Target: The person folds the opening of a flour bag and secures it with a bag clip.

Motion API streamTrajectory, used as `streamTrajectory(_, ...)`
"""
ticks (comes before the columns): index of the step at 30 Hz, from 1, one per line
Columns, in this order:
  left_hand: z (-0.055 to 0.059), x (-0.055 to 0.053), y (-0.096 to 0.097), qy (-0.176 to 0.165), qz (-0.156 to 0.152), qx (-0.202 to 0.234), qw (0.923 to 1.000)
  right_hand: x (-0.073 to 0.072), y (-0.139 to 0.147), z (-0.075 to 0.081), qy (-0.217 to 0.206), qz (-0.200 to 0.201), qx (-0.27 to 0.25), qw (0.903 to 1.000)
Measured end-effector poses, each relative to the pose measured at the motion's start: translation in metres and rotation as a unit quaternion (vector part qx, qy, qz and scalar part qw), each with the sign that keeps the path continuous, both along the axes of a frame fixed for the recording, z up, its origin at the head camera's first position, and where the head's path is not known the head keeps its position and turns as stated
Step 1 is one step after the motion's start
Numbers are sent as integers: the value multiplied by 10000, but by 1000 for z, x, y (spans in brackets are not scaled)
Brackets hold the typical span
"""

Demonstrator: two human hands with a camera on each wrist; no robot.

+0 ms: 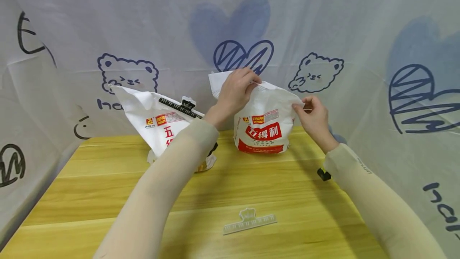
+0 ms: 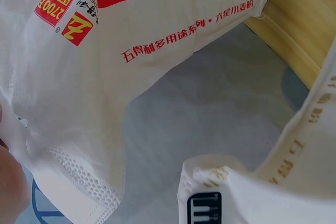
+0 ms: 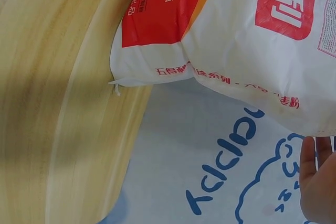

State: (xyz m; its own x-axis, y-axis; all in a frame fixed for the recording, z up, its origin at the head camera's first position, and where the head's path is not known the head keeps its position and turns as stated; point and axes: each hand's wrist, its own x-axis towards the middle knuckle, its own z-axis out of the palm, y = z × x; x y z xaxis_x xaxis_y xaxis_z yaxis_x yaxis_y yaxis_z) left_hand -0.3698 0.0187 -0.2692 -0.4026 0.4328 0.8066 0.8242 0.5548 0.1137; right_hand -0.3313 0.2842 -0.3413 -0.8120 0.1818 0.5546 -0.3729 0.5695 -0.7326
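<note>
A white flour bag (image 1: 264,131) with red print stands on the table, its top pulled up. At the top edge my left hand (image 1: 237,91) grips the bag, leaving a flap of it out to the left. The right hand (image 1: 312,117) pinches the top right corner. In the left wrist view the white mouth of the bag (image 2: 84,129) stretches between fingers at the left edge. In the right wrist view, fingers of the right hand (image 3: 319,182) are at the bag's edge.
Another flour bag (image 1: 154,119) leans at the left, a black piano-patterned clip (image 1: 181,106) across its top; my left forearm hides part of it. A clear sealing clip (image 1: 249,221) lies on the wooden table (image 1: 108,195) in front. A printed curtain (image 1: 172,19) hangs behind.
</note>
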Motion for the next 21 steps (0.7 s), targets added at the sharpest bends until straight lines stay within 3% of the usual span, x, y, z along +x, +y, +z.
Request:
streamTrajectory(11, 2, 4, -8, 48, -33, -365, 9993, 0, -4, -2, 20, -264, -48, 9996)
streamTrajectory(17, 3, 4, -12, -22, -6, -677, 9977, 2, -4, -3, -514, 119, 5, 9986)
streamTrajectory(21, 5, 5, -13, -365, 103, -1043, 9938, 7, -3, -3, -822, 472, -37, 9955)
